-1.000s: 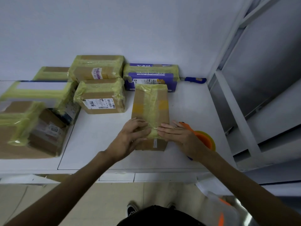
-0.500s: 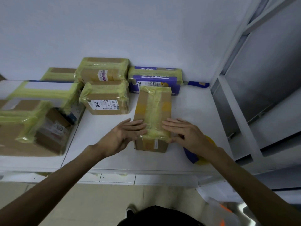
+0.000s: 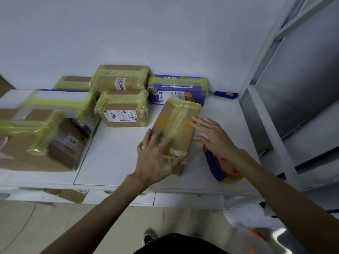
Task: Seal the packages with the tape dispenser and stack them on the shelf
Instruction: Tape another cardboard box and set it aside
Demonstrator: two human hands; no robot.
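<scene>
Lying slantwise mid-shelf (image 3: 113,158): package (image 3: 176,125), a brown carton with yellow tape run lengthwise over its top and both ends.
Left hand (image 3: 156,156): fingers straight and spread, pressing flat on the package's near end.
Right hand (image 3: 212,138): fingers straight and apart at the package's right edge; contact cannot be told.
Tape dispenser (image 3: 220,167): orange and blue, set down just right of the package, partly under the right wrist.
Status: sealing of this package looks complete; placing it among the others appears outstanding.
Taped boxes (image 3: 121,77): several, grouped far and left.
Writing: middle box (image 3: 124,110) has a barcode label with handwritten digits, apparently 7938. Purple box (image 3: 165,89) has print too blurred to read.
</scene>
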